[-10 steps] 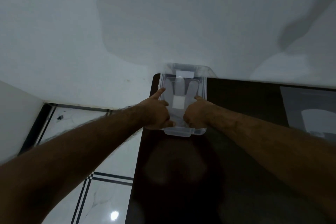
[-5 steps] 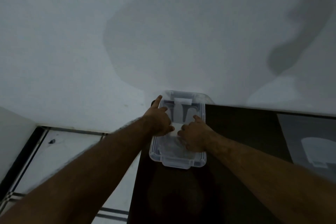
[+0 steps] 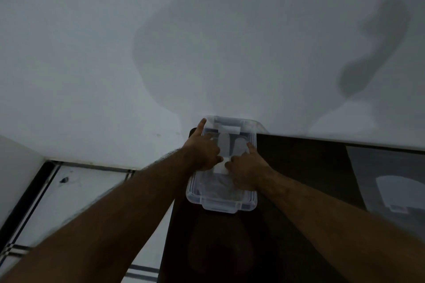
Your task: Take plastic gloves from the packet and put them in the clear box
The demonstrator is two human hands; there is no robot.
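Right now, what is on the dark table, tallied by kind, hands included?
Clear box: 1
Plastic gloves inside it: count cannot be told
Hands: 2, left hand and right hand, both resting on the box
Pale flat packet: 1
Total countable: 4

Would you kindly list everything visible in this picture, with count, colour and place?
clear box: one, transparent plastic, at the far left corner of the table, against the wall.
plastic gloves: count unclear, translucent white, lying flat inside the clear box.
table: one, dark brown and glossy, lower middle and right.
wall: one, white, with shadows, upper part of the view.
floor: white tiles with dark border lines, lower left.
left hand: one, over the box's left side, index finger along its far left rim.
right hand: one, pressing down inside the box at its right.
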